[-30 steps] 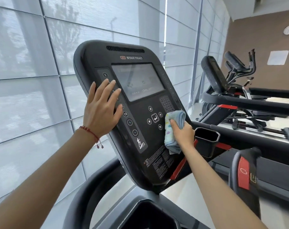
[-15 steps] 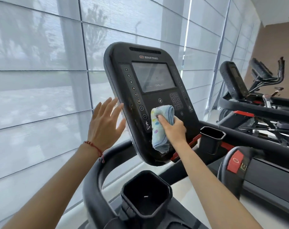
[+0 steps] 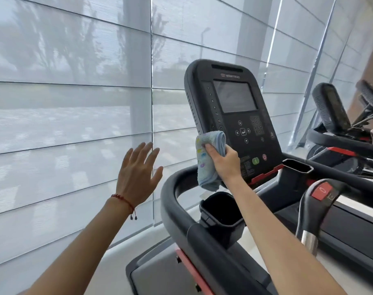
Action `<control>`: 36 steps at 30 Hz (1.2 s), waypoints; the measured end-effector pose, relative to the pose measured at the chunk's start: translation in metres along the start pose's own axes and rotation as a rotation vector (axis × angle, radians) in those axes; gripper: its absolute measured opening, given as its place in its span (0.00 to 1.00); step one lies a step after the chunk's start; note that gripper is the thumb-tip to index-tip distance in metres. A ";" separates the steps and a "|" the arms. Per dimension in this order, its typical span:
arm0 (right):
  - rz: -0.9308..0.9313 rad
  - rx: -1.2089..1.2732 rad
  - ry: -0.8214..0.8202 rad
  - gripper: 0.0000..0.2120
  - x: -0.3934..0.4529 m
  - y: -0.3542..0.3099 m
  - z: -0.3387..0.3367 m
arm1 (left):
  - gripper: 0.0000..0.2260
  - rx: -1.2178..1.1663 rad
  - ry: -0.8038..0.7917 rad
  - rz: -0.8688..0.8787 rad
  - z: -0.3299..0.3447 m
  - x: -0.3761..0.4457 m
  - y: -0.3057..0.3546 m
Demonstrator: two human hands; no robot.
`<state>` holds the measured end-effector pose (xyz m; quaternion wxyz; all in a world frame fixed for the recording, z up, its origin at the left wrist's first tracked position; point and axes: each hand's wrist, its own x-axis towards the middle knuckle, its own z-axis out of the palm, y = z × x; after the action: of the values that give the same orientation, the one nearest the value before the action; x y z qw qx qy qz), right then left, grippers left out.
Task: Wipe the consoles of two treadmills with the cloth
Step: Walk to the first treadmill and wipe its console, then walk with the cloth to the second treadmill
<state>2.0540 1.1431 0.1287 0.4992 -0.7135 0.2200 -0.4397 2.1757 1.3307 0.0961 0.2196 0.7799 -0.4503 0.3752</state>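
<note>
The near treadmill's black console [image 3: 234,107] stands upright right of centre, with a dark screen and button panel. My right hand [image 3: 225,162] grips a light blue cloth [image 3: 209,160] with coloured spots, pressed at the console's lower left corner; the cloth hangs down below the hand. My left hand [image 3: 138,177] is in the air to the left of the console, fingers spread, touching nothing; it wears a red string bracelet. A second treadmill's console [image 3: 330,107] stands further back at the right edge.
A curved black handrail [image 3: 175,209] wraps below the console, with a black cup holder [image 3: 221,213] under my right arm and another [image 3: 297,167] to the right. A handle with a red stop button [image 3: 322,190] rises at right. Shaded windows [image 3: 75,103] fill the left.
My left hand came off the console's left side and now hovers apart from it. My right hand slid the cloth leftward across the lower console. The view has pulled back and turned left.
</note>
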 end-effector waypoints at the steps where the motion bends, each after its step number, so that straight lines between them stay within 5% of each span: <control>1: 0.008 0.011 0.001 0.12 -0.010 -0.004 0.007 | 0.22 -0.007 -0.012 -0.008 -0.006 -0.011 -0.007; 17: 0.151 0.041 0.024 0.04 -0.256 -0.001 0.044 | 0.22 -0.141 -0.133 0.006 -0.077 -0.195 -0.023; 23: 0.319 -0.005 0.104 0.10 -0.351 0.036 0.001 | 0.21 -0.182 -0.221 0.020 -0.086 -0.278 0.011; 36: 0.653 -0.125 0.372 0.05 -0.533 0.087 -0.137 | 0.22 -0.357 -0.597 0.158 -0.093 -0.417 0.159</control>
<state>1.6734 1.4381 -0.1515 0.5202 -0.5430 0.5489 -0.3651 1.8716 1.5388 -0.1721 0.1815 0.7674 -0.6118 0.0621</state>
